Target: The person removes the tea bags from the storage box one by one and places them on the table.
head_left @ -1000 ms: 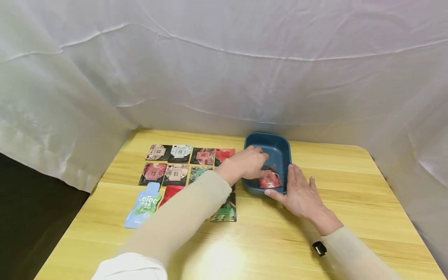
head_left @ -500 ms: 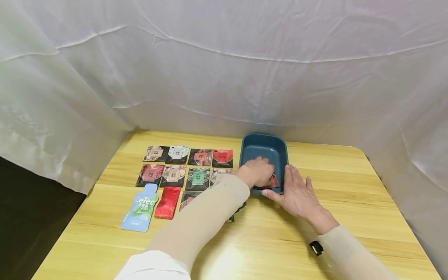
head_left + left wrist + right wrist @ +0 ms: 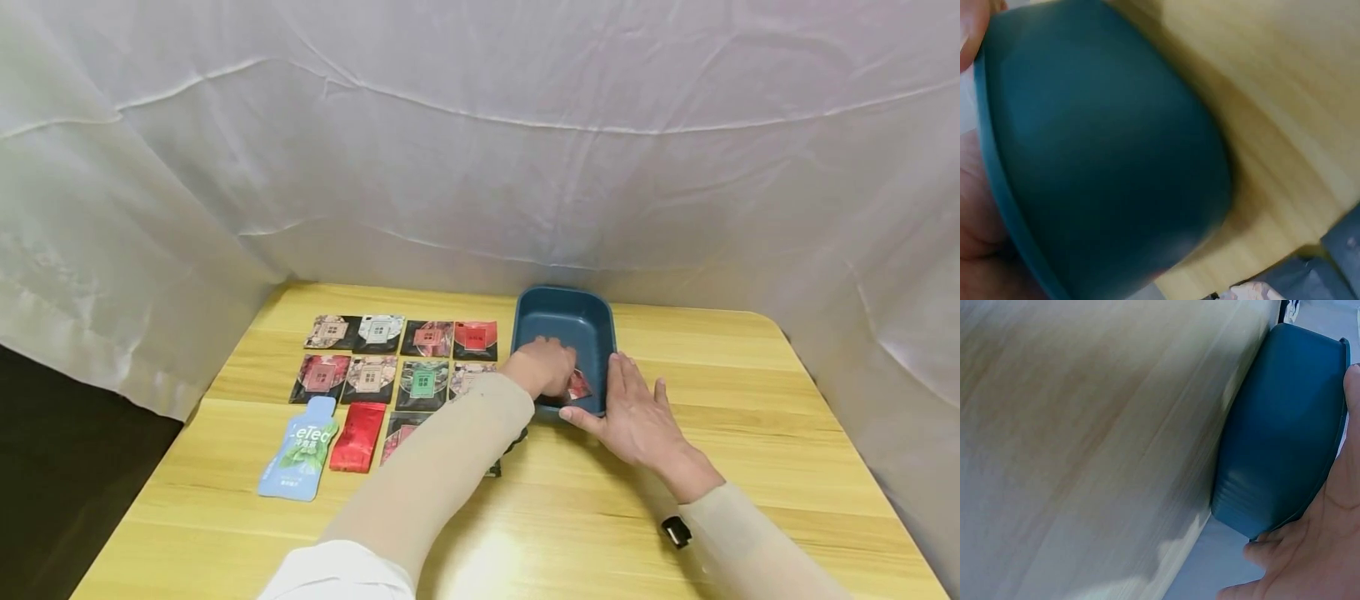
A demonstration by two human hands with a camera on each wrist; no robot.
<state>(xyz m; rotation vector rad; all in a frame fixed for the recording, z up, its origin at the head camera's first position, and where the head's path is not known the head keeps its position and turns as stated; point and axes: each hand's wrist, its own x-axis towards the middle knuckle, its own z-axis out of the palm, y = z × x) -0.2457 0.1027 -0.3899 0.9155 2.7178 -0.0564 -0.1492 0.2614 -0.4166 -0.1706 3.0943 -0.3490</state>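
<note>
A dark blue rectangular box (image 3: 564, 320) stands near the back of the table. My left hand (image 3: 546, 365) reaches inside it with bent fingers, at a small red-and-black tea sachet (image 3: 579, 385) that is partly covered by the hand. The fingertips are hidden in the head view. The left wrist view shows the box's outer wall (image 3: 1104, 156) and part of the left hand beyond the rim. My right hand (image 3: 637, 417) rests against the right side and front corner of the box, fingers extended and thumb at the front. The right wrist view shows it touching the rim.
Several tea sachets (image 3: 424, 383) lie in rows left of the box, some hidden under the left sleeve. A red packet (image 3: 358, 437) and a light blue LeTea pouch (image 3: 298, 450) lie in front of them. White cloth (image 3: 480, 167) hangs behind the table.
My left hand has gone down onto the sachet in the box, then shifted slightly left, the sachet's visible part moving with it. The right hand stays against the box.
</note>
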